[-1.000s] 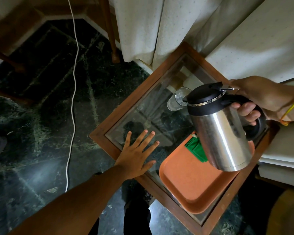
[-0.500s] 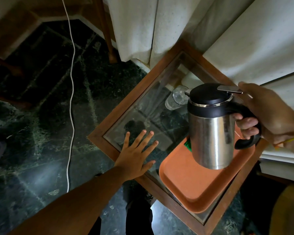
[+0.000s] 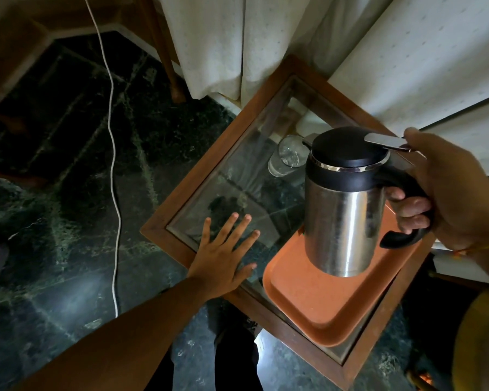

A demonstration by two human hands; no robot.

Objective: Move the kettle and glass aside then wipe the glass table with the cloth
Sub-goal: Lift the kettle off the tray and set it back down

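Dark marble floor is showing through the glass-topped bench (image 3: 232, 176). Right hand (image 3: 435, 193) is gripping the steel kettle (image 3: 342, 210) by its handle above the orange tray (image 3: 316, 311) (rigid, probably heavy); left hand (image 3: 223, 255) is resting flat, fingers spread. Fragile glass (image 3: 284, 159) is standing behind.

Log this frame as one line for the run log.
phase: moving kettle | right hand: grips kettle handle, held above orange tray | left hand: flat on glass table | glass: on table | cloth: not visible

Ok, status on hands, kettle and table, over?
Right hand has its grip on the kettle, held above the tray. Left hand flat on the table. Glass not yet moved.
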